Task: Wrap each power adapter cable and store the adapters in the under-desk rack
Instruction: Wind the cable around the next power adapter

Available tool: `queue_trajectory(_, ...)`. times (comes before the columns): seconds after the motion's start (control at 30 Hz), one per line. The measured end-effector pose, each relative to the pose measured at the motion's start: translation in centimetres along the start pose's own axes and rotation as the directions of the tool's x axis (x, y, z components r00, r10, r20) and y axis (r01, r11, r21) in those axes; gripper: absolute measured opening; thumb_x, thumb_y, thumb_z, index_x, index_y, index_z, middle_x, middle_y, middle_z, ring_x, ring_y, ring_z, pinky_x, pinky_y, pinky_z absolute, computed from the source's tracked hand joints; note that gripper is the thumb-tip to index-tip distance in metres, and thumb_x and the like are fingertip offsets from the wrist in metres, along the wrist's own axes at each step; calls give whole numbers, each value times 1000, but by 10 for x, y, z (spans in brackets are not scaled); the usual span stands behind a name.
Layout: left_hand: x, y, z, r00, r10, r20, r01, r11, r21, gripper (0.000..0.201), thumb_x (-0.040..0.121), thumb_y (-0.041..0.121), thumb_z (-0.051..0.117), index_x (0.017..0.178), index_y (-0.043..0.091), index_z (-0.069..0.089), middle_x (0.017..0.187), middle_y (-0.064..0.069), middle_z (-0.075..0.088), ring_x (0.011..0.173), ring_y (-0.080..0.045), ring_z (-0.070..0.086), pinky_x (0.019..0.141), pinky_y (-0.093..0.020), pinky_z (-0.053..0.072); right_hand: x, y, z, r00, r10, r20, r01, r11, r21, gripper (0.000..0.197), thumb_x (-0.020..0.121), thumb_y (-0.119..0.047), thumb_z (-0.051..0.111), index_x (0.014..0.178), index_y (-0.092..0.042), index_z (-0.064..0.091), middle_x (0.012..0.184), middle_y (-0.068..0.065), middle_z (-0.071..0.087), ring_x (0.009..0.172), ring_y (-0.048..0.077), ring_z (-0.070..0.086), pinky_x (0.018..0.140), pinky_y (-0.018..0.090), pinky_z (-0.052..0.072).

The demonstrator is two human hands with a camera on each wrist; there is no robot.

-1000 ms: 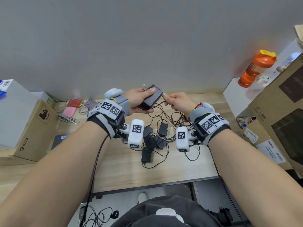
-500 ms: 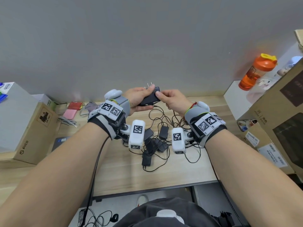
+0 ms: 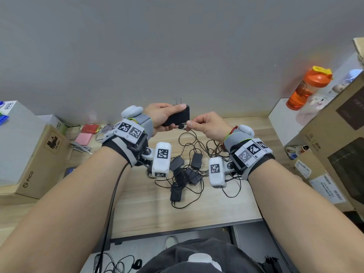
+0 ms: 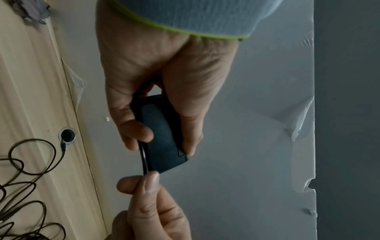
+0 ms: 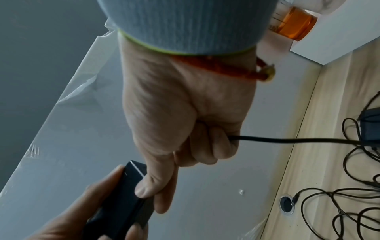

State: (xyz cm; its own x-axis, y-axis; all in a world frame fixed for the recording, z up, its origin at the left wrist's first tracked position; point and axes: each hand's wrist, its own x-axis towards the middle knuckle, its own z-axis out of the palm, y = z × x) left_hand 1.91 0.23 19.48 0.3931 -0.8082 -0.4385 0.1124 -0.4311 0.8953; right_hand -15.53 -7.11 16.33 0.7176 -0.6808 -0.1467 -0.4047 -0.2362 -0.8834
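Your L hand (image 3: pixel 159 115) grips a black adapter (image 3: pixel 178 119) above the desk (image 3: pixel 137 203), thumb on top, fingers curled under; the plug prongs (image 3: pixel 178 101) point up toward the wall (image 3: pixel 177 46). Your R hand (image 3: pixel 208 125) is just beside the adapter's near end, thumb and forefinger pinching the cable (image 5: pixel 287 140) where it meets the body. In the L wrist view one turn of cable (image 4: pixel 144 155) lies along the adapter (image 4: pixel 164 134) edge, running into the R fingertips (image 4: pixel 151 178). In the R wrist view the cable exits the curled lower fingers (image 5: pixel 218 142) and runs to the desk. The remaining adapters (image 3: pixel 185 170) lie in a loose pile w/ tangled cables on the desk center, below and between your wrists. A cable grommet (image 5: pixel 286 205) sits near the desk's back edge. Left: cardboard boxes (image 3: pixel 39 160). Right: an orange bottle (image 3: pixel 307 87) on a white shelf (image 3: pixel 283 123), plus more boxes (image 3: pixel 334 138). The rack under the desk can't be made out.
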Motion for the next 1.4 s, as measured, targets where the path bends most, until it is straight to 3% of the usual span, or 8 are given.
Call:
queue_trajectory(0.13, 4, -4, -4, 998, 7, -70, -2, 997, 77, 55, 67, 41, 87, 108, 9, 67, 100, -17, 71, 63, -23, 69, 51, -22, 52, -4, -6, -13, 1000, 8, -11, -8, 1000, 9, 23, 95, -26, 63, 89, -6, 73, 41, -17, 47, 41, -2, 41, 49, 7, 30)
queue_trajectory(0.37, 0, -6, 5, 996, 45, -79, -24, 971, 239, 52, 72, 35, 86, 111, 8, 66, 93, -14, 68, 57, -21, 65, 47, -24, 57, 7, -23, -28, 996, -78, -48, 79, 997, 22, 20, 85, -32, 75, 71, -18, 70, 61, -3, 52, 58, 8, 40, 56, 20, 32)
queue_trajectory(0.63, -8, -1, 7, 997, 23, 75, -46, 944, 326, 45, 70, 36, 87, 101, 9, 70, 89, -17, 70, 56, -23, 63, 49, -23, 54, 13, -34, -35, 989, -131, -67, 135, 989, 57, 19, 80, -26, 80, 69, -16, 66, 76, 10, 60, 70, 17, 49, 67, 27, 40)
queue_trajectory(0.87, -18, 2, 9, 972, 19, 232, -100, 934, 342, 46, 73, 34, 84, 104, 5, 68, 86, -16, 69, 61, -24, 63, 50, -24, 52, 18, -26, -31, 991, -93, -101, 106, 985, 134, 19, 80, -31, 79, 70, -20, 67, 70, 2, 57, 64, 11, 46, 61, 23, 38)
queue_trajectory(1.03, -23, 6, 12, 961, 61, 268, -129, 961, 244, 37, 79, 28, 79, 104, 4, 67, 84, -13, 69, 60, -23, 62, 49, -23, 50, 20, -14, -18, 991, -81, -105, 104, 966, 235, 23, 83, -38, 73, 65, -23, 69, 70, 8, 55, 68, 21, 44, 63, 32, 38)
queue_trajectory(1.13, -25, 9, 13, 961, 98, 257, -148, 972, 183, 23, 83, 27, 76, 95, 9, 67, 81, -12, 68, 57, -22, 60, 47, -21, 48, 22, -10, -9, 994, -43, -103, 73, 950, 304, 32, 88, -40, 64, 71, -14, 67, 73, 14, 49, 68, 23, 40, 58, 30, 36)
queue_trajectory(1.23, -23, 11, 15, 971, 111, 213, -139, 983, 117, 32, 83, 30, 75, 101, 5, 66, 79, -12, 68, 54, -19, 59, 46, -20, 47, 25, -4, -5, 995, -25, -98, 51, 960, 275, 38, 96, -22, 56, 94, 15, 61, 67, 10, 44, 56, 16, 35, 51, 25, 30)
queue_trajectory(1.4, -19, 9, 18, 982, 113, 151, -126, 988, 84, 45, 80, 29, 78, 111, -1, 63, 80, -11, 66, 50, -16, 58, 44, -18, 45, 21, -3, -2, 994, 0, -112, 29, 965, 259, 22, 95, 3, 46, 103, 19, 58, 60, 4, 41, 45, 8, 31, 46, 21, 25)
